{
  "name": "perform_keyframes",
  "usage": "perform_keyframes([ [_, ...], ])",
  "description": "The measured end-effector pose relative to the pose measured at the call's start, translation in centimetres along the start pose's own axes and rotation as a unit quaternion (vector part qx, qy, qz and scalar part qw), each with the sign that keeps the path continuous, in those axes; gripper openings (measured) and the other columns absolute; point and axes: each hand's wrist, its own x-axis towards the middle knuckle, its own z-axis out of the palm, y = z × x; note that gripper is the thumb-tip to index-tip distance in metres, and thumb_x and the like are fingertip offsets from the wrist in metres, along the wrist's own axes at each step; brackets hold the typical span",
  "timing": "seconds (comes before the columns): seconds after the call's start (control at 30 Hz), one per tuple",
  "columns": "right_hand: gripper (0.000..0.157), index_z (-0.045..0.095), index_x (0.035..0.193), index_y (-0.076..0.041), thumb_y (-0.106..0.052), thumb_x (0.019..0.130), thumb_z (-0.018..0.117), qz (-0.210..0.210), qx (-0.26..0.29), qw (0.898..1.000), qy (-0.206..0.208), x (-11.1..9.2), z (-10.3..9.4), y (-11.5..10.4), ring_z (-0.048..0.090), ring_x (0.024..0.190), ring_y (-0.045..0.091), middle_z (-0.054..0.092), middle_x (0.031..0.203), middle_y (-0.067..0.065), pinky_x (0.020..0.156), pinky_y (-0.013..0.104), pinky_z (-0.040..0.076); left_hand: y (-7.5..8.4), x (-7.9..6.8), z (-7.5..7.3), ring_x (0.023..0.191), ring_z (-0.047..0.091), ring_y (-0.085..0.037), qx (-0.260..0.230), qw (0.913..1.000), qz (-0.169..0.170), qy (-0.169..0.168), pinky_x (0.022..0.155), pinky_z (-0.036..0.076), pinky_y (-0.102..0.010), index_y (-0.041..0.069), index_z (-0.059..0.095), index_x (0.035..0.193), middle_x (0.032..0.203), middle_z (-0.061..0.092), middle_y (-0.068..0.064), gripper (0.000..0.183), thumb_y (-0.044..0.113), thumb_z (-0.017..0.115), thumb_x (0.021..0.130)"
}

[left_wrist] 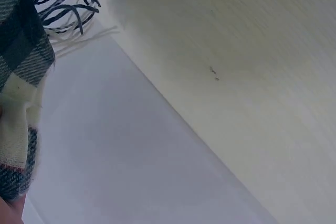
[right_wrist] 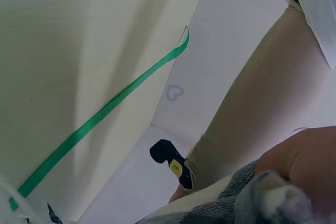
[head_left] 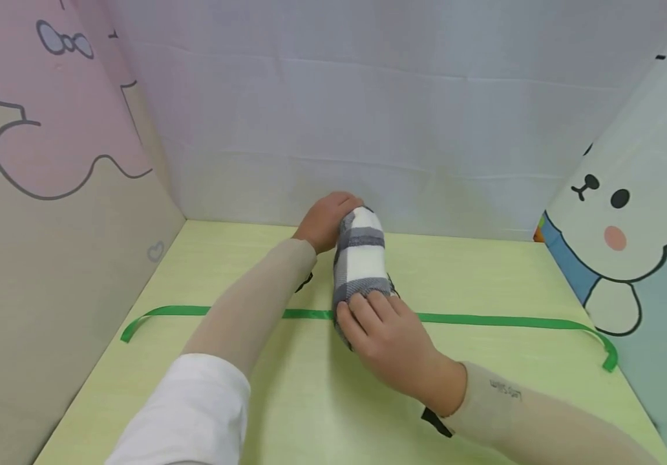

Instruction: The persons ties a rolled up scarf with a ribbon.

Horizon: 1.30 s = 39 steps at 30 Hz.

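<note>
A folded scarf [head_left: 365, 258], plaid in grey and white, runs lengthwise away from me between both hands. My left hand [head_left: 326, 221] grips its far end, fingers bent over the top. At the near end my right hand [head_left: 388, 345] holds it with curled fingers; the thumb is hidden. In the left wrist view the scarf [left_wrist: 21, 77] hangs at the left edge, with dark and pale fringe [left_wrist: 65, 3] sticking out. From the right wrist, a rolled edge of the scarf [right_wrist: 268, 198] shows beside the right hand [right_wrist: 304, 163].
A green ribbon [head_left: 502, 321] lies across the pale yellow table [head_left: 287, 400], passing below the scarf. A white cloth wall [head_left: 339, 116] stands behind, and printed panels [head_left: 48, 258] enclose both sides. A small black device [right_wrist: 170, 158] sits at the left wrist.
</note>
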Motion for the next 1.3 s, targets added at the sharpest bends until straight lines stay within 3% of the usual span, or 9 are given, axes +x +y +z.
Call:
perform_keyframes([
  [0.1, 0.024, 0.064, 0.094, -0.002, -0.005, 0.093, 0.04, 0.0, 0.001, 1.0, -0.012, -0.1, -0.1, -0.5, 0.05, 0.069, 0.026, 0.056, 0.087, 0.01, 0.05, 0.032, 0.043, 0.2, -0.1, 0.1, 0.121, 0.043, -0.015, 0.017, 0.9994, 0.029, -0.006, 0.101, 0.033, -0.029, 0.027, 0.055, 0.126, 0.127, 0.051, 0.006, 0.05, 0.002, 0.065, 0.085],
  [0.3, 0.026, 0.064, 0.094, -0.003, -0.003, 0.094, 0.037, 0.011, 0.012, 0.999, -0.028, -1.4, 1.3, -1.5, 0.049, 0.068, 0.025, 0.055, 0.086, 0.009, 0.048, 0.031, 0.041, 0.1, -0.3, 0.7, 0.118, 0.046, -0.017, 0.041, 0.9975, 0.055, -0.016, 0.1, 0.034, -0.03, 0.026, 0.055, 0.126, 0.124, 0.053, 0.004, 0.045, 0.007, 0.065, 0.087],
  [0.5, 0.035, 0.062, 0.101, -0.001, -0.006, 0.099, 0.028, 0.047, 0.059, 0.993, -0.09, -3.3, 2.9, -2.9, 0.048, 0.07, 0.027, 0.055, 0.09, 0.012, 0.05, 0.035, 0.045, 0.1, -1.0, 1.9, 0.117, 0.048, -0.018, 0.064, 0.994, 0.073, -0.05, 0.099, 0.037, -0.032, 0.025, 0.054, 0.129, 0.125, 0.054, 0.003, 0.042, 0.011, 0.062, 0.09],
  [0.7, 0.041, 0.062, 0.097, -0.003, -0.008, 0.101, 0.021, 0.058, 0.032, 0.992, -0.104, -4.0, 3.8, -4.1, 0.043, 0.064, 0.024, 0.052, 0.087, 0.009, 0.045, 0.029, 0.042, 0.0, -1.8, 3.1, 0.115, 0.049, -0.015, 0.095, 0.9873, 0.088, -0.091, 0.096, 0.038, -0.031, 0.029, 0.051, 0.13, 0.125, 0.054, 0.005, 0.043, 0.011, 0.06, 0.092],
  [0.93, 0.045, 0.06, 0.098, -0.005, -0.01, 0.099, 0.015, 0.074, 0.031, 0.987, -0.14, -4.6, 4.2, -5.0, 0.042, 0.063, 0.023, 0.051, 0.086, 0.008, 0.043, 0.028, 0.041, -0.2, -2.6, 3.9, 0.108, 0.052, -0.015, 0.108, 0.9822, 0.114, -0.104, 0.092, 0.04, -0.029, 0.026, 0.053, 0.126, 0.118, 0.056, 0.004, 0.038, 0.01, 0.06, 0.092],
  [1.03, 0.038, 0.059, 0.1, -0.005, -0.011, 0.098, 0.022, 0.082, 0.042, 0.982, -0.165, -4.7, 4.4, -5.1, 0.044, 0.065, 0.023, 0.051, 0.088, 0.009, 0.043, 0.029, 0.042, -0.3, -2.9, 4.0, 0.104, 0.051, -0.014, 0.101, 0.9826, 0.116, -0.104, 0.089, 0.04, -0.028, 0.025, 0.054, 0.125, 0.114, 0.056, 0.004, 0.038, 0.008, 0.06, 0.091],
  [1.2, 0.014, 0.057, 0.101, -0.006, -0.011, 0.09, 0.049, 0.09, 0.038, 0.971, -0.219, -5.1, 5.0, -5.2, 0.043, 0.066, 0.023, 0.048, 0.088, 0.008, 0.042, 0.029, 0.04, -0.8, -3.3, 4.5, 0.1, 0.052, -0.012, 0.12, 0.9804, 0.111, -0.11, 0.086, 0.04, -0.028, 0.024, 0.055, 0.123, 0.109, 0.057, 0.005, 0.036, 0.007, 0.057, 0.092],
  [1.3, 0.015, 0.056, 0.1, -0.007, -0.014, 0.087, 0.059, 0.093, 0.03, 0.966, -0.238, -5.4, 5.6, -5.4, 0.041, 0.064, 0.022, 0.046, 0.086, 0.007, 0.039, 0.028, 0.037, -1.1, -3.4, 5.0, 0.099, 0.053, -0.013, 0.153, 0.9753, 0.119, -0.105, 0.085, 0.042, -0.029, 0.024, 0.055, 0.121, 0.108, 0.057, 0.005, 0.032, 0.009, 0.056, 0.094],
])
